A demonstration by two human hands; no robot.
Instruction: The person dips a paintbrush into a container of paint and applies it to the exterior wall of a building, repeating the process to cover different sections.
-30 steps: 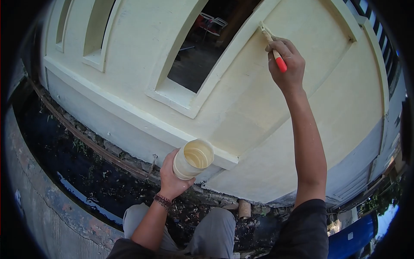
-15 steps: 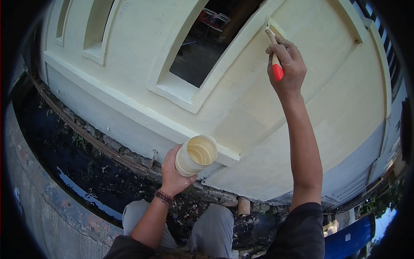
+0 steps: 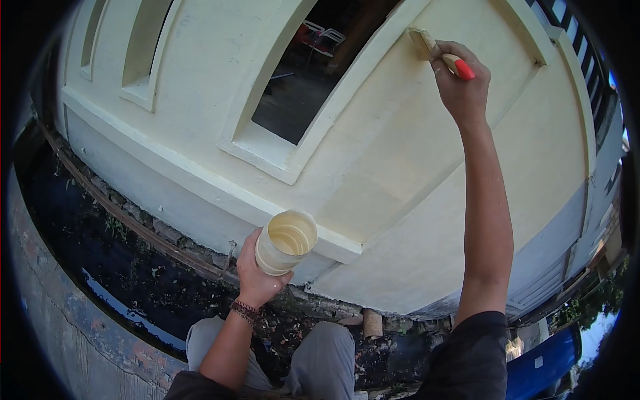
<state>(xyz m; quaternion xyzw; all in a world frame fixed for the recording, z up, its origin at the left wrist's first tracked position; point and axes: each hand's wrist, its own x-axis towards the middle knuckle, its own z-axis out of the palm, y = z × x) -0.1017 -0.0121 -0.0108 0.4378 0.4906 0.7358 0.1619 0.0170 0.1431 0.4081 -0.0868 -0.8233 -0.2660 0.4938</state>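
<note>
2 hands [image 3: 465, 85] holding cup [image 3: 270, 257] and brush [image 3: 423, 44], cream wall [image 3: 387, 150]

Soft, even daylight falls on the fisheye-bent wall [image 3: 387, 160], corners vignetted black.

1 cup [image 3: 272, 257] left of 1 brush [image 3: 423, 43]

Outdoors in daylight, on the outer side of a building; whether it is a home cannot be told. A cream wall [image 3: 393, 150] with tall, narrow openings fills much of the view. Through the widest opening [image 3: 283, 110], a chair [image 3: 325, 41] shows in a dim room. Along the wall's foot runs a ditch [image 3: 77, 227] of dark, littered water, bordered by weathered concrete [image 3: 70, 333]. At lower right are a large blue container [image 3: 545, 363], green foliage [image 3: 587, 297] and bright sky [image 3: 595, 337].
</note>
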